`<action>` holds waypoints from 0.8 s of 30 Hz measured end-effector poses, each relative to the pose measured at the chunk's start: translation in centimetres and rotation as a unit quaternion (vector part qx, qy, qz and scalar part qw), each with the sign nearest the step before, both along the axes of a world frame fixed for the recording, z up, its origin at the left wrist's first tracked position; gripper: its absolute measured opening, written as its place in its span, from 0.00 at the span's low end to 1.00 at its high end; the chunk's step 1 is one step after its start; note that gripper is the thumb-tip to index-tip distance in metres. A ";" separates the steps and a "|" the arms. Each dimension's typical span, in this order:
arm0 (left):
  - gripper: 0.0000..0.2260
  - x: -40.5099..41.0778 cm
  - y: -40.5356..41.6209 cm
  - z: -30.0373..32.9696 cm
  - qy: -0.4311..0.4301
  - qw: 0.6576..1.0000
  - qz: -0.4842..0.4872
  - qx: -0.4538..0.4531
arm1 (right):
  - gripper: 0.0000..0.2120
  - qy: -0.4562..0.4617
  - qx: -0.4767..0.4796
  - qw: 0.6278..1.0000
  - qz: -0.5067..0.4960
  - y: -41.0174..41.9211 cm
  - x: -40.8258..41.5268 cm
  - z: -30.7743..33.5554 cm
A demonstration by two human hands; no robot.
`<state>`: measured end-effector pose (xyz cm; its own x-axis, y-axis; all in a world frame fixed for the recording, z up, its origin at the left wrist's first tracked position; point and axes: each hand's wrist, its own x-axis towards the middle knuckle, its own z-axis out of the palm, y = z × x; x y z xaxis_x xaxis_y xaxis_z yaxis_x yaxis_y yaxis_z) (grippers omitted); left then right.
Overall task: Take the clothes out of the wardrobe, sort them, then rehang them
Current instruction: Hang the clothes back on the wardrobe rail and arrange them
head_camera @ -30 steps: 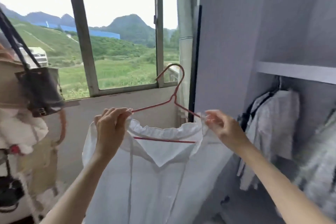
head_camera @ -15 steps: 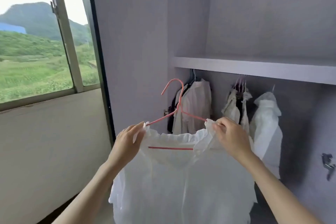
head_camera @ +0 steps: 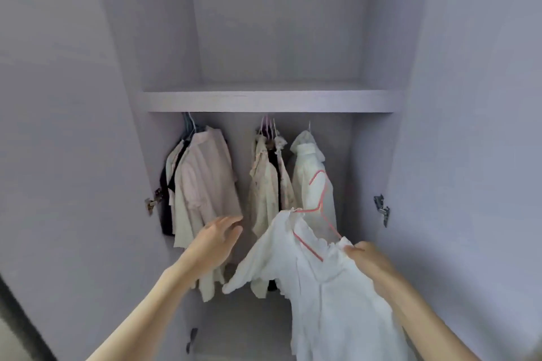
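**White shirt on its pink hanger, held up at the open wardrobe**

White shirt hangs from a pink wire hanger, and you carry the pair in front of the lower right part of the wardrobe. Your right hand grips the shirt's collar and shoulder at the hanger's right end, fingers curled into the cloth. The hanger sits tilted, its left end higher than the end you hold, and its hook rises in front of the white garment hanging at the right of the row. The shirt's body drops down along your right forearm, with one sleeve trailing out to the left.

Your left hand holds nothing. Its fingers are stretched out and slightly spread, reaching forward into the gap between two clusters of hung clothes. It lies just in front of the lower edge of the beige shirts on the left; whether it touches them you cannot tell from this view.

Under the shelf, the beige shirts hang at the left with a dark garment behind them, a patterned cream group hangs in the middle, and the white garment hangs just beside that. Both doors stand open, with a metal hinge on the right wall.
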<state>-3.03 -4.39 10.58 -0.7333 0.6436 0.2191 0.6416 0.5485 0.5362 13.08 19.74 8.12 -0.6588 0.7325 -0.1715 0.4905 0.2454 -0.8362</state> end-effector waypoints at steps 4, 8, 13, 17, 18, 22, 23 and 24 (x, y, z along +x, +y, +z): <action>0.16 -0.4 2.4 -0.5 0.007 0.998 -0.056 0.011 | 0.12 0.007 0.004 0.999 -0.041 -0.1 2.2 -0.9; 0.16 -0.5 4.0 -1.2 0.042 0.994 -0.101 0.017 | 0.17 -0.002 0.034 0.998 -0.057 -0.4 3.8 0.3; 0.15 -1.3 6.8 -0.7 0.091 0.985 -0.135 0.055 | 0.19 0.023 0.021 0.995 -0.094 0.5 5.2 2.8; 0.17 -2.2 9.5 0.1 0.145 0.977 -0.141 0.063 | 0.15 0.032 0.011 0.991 -0.131 2.2 4.6 3.9; 0.18 -2.6 10.1 0.4 0.161 0.975 -0.137 0.061 | 0.16 0.033 0.015 0.990 -0.134 2.7 4.0 4.1; 0.20 -4.9 13.4 2.2 0.226 0.966 -0.117 0.048 | 0.20 0.055 0.055 0.988 -0.132 5.1 0.7 4.7; 0.20 -5.5 14.4 2.9 0.246 0.961 -0.112 0.052 | 0.21 0.064 0.067 0.987 -0.130 5.9 -0.2 4.9; 0.20 -6.2 15.4 3.6 0.266 0.957 -0.104 0.058 | 0.21 0.072 0.081 0.986 -0.125 6.8 -1.3 4.9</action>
<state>-9.21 11.06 14.21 -0.3566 0.7120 0.6048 0.9296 0.3351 0.1535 11.81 26.56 13.04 -0.4625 0.8856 0.0434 0.4324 0.2679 -0.8610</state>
